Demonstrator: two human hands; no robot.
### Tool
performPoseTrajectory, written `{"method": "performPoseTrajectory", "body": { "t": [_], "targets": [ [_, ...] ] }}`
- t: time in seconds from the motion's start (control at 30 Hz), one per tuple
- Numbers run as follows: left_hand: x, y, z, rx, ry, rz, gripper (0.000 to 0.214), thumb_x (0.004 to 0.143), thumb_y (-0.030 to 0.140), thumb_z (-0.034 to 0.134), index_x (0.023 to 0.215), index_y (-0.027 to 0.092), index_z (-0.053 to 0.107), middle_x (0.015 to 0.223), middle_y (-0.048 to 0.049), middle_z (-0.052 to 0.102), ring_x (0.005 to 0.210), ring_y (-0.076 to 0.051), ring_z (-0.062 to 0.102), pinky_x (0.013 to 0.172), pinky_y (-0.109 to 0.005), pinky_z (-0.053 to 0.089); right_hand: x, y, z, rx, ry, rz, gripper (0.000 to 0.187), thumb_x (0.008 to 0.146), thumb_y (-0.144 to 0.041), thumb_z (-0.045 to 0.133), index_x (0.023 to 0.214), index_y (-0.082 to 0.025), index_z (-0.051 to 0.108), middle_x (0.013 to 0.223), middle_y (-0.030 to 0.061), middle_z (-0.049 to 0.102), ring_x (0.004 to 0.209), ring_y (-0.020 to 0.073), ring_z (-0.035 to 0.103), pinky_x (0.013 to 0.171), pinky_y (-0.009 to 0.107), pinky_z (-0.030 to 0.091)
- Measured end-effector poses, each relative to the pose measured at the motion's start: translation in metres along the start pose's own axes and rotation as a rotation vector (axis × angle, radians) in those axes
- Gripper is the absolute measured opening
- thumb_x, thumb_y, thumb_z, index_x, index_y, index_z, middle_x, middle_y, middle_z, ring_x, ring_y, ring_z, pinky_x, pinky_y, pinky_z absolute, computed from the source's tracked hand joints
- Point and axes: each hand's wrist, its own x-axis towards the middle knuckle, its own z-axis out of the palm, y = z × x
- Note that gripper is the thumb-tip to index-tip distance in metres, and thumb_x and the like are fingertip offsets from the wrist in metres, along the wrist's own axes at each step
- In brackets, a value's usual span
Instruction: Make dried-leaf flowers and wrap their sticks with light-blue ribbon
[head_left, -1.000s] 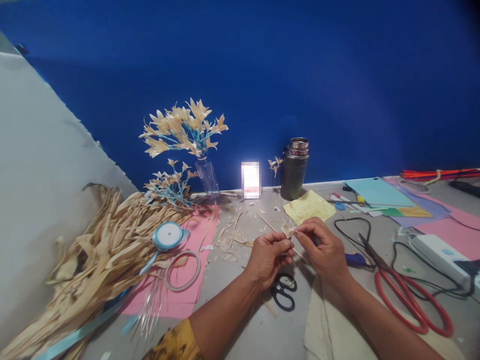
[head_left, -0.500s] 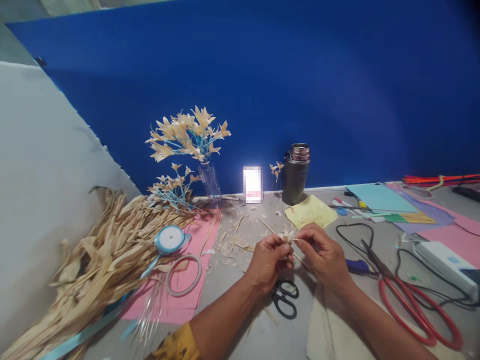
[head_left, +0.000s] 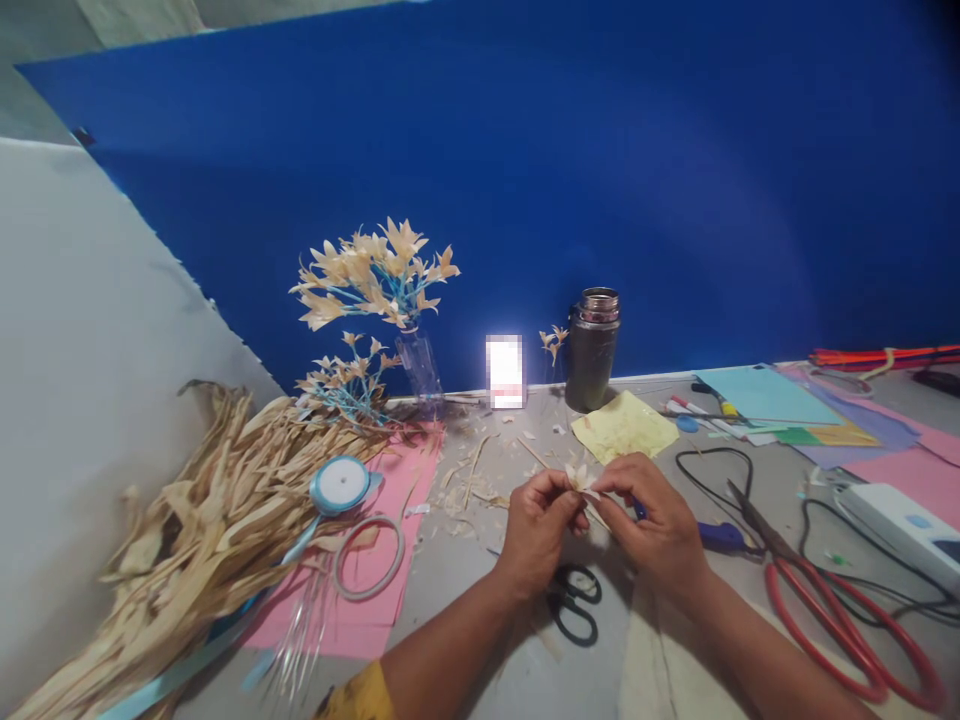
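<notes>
- Head view is the only feed I've got, and both hands sit mid-frame, just above the table (head_left: 450, 600).
- Left hand (head_left: 534, 530): thumb and fingers pinched nearly closed, and I'd say they've got the pale flower (head_left: 579, 478) by its base.
- Right hand (head_left: 654, 520): thumb and forefinger close together, right at the flower's petals. Honestly can't tell from here if they're pinching one.
- So the flower's between the two sets of fingertips, petals pointing up.
- Black scissors (head_left: 577, 605) lie under and between my view of the forearms, handles toward the camera.
- Over on the right I see big red-handled scissors (head_left: 832, 610), a blue-handled tool (head_left: 721, 538) next to them, plus a white power strip (head_left: 896, 525).
- Yellow paper (head_left: 624, 425) lies beyond the right hand, and a dark flask (head_left: 591, 360) stands uncapped just behind it.
- Left side's busy: a heap of dry husks (head_left: 247, 480), a reel (head_left: 341, 485) of blue ribbon, and a ring (head_left: 366, 597) on pink paper (head_left: 360, 640).
- Farther back, a bouquet (head_left: 367, 270) leans out of a clear bottle (head_left: 420, 365).
</notes>
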Motion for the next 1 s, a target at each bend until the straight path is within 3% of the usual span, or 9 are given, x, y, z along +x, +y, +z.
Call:
{"method": "performPoseTrajectory", "body": {
  "t": [0.23, 0.43, 0.67, 1.0],
  "targets": [
    [0.0003, -0.0002, -0.0004, -0.010, 0.013, -0.016, 0.018, 0.070, 0.028, 0.079, 0.074, 0.014, 0.067, 0.057, -0.0020, 0.065, 0.053, -0.013, 0.058, 0.060, -0.025, 0.046, 0.0000, 0.0023, -0.0017, -0.069, 0.019, -0.056, 0.015, 0.085, -0.011, 0.063, 0.085, -0.025, 0.069, 0.079, 0.0032, 0.062, 0.074, 0.0194, 0.061, 0.064, 0.033, 0.051],
    [-0.0006, -0.0007, 0.0002, 0.022, 0.051, -0.011, 0.015, 0.066, 0.024, 0.081, 0.070, 0.014, 0.069, 0.056, -0.0017, 0.065, 0.053, -0.013, 0.058, 0.058, -0.025, 0.045, 0.0007, 0.0003, -0.0027, -0.061, 0.007, -0.005, 0.015, 0.084, -0.012, 0.064, 0.083, -0.025, 0.070, 0.079, 0.0036, 0.063, 0.074, 0.0203, 0.061, 0.065, 0.034, 0.051],
    [-0.0014, -0.0047, -0.0039, 0.236, 0.168, 0.151, 0.004, 0.072, 0.015, 0.071, 0.068, 0.017, 0.071, 0.065, -0.0002, 0.064, 0.061, -0.013, 0.058, 0.063, -0.024, 0.046, -0.0006, 0.0017, -0.0021, -0.028, -0.019, -0.036, 0.017, 0.084, -0.009, 0.063, 0.085, -0.025, 0.069, 0.081, 0.0039, 0.064, 0.077, 0.0203, 0.061, 0.068, 0.035, 0.050],
    [-0.0016, -0.0077, -0.0067, 0.236, 0.129, 0.160, 0.007, 0.074, 0.014, 0.070, 0.067, 0.017, 0.071, 0.064, -0.0004, 0.063, 0.062, -0.013, 0.055, 0.065, -0.024, 0.044, -0.0012, 0.0027, 0.0002, -0.039, -0.015, -0.025, 0.015, 0.085, -0.012, 0.063, 0.084, -0.025, 0.069, 0.080, 0.0035, 0.063, 0.076, 0.0206, 0.061, 0.066, 0.034, 0.049]
  ]
}}
